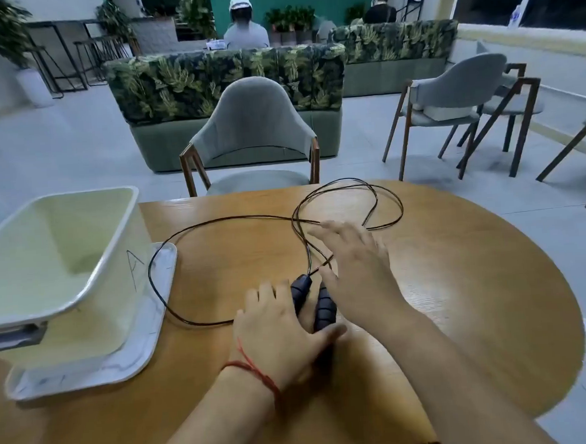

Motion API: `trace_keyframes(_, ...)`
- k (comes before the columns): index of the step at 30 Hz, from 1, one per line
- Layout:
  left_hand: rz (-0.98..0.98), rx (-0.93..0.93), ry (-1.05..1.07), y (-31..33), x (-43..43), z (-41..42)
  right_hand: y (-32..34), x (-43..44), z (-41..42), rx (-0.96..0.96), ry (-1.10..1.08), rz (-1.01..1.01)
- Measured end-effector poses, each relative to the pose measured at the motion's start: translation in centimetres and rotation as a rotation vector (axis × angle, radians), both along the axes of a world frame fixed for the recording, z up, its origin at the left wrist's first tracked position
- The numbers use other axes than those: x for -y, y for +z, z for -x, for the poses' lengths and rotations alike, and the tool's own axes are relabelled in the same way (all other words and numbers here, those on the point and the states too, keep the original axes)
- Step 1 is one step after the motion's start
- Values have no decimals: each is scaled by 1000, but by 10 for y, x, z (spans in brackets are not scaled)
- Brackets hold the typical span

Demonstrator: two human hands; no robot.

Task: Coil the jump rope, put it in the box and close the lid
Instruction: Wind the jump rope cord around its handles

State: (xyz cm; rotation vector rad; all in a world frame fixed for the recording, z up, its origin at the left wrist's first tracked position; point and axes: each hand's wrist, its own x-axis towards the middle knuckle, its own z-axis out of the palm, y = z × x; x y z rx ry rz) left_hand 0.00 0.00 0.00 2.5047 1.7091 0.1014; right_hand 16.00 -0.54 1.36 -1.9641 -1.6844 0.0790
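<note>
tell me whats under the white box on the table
The white box stands on its lid, which lies flat on the wooden table. A loop of the jump rope crosses the lid's near corner. Anything under the lid is hidden.

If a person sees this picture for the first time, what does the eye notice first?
Two bare hands meet at the table's centre: the left hand lies over the two black handles, the right hand spread above. The thin black rope sprawls in loose loops behind them. On the left stands an open pale box on its lid.

Bare forearms, red string bracelet point(256, 370)
</note>
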Motion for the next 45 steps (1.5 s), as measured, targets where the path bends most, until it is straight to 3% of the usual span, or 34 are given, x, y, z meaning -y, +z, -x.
trace_keyframes(5,-13,51,59,-17,-5,-28,-22,-27,-24,-6,144,63)
trace_keyframes(11,69,9,-31,-18,-24,-22,-41,-29,-38,42,310,259)
trace_keyframes(25,29,194,-259,-19,-39,25,-45,-21,-16,-12,408,218)
trace_keyframes(33,-123,202,-185,-18,-39,26,-45,-17,-11,-13,406,141)
trace_keyframes(37,-117,198,-84,-9,-43,32,-40,-17,-8,79,348,-53)
trace_keyframes(39,-53,325,22,-5,-45,37,-36,-14,-8,31,308,-136)
trace_keyframes(41,80,589,78,-2,-47,40,-34,-11,-10,-82,292,-155)
trace_keyframes(45,580,1382,206,4,-55,44,-33,-12,-21,-378,274,-180)
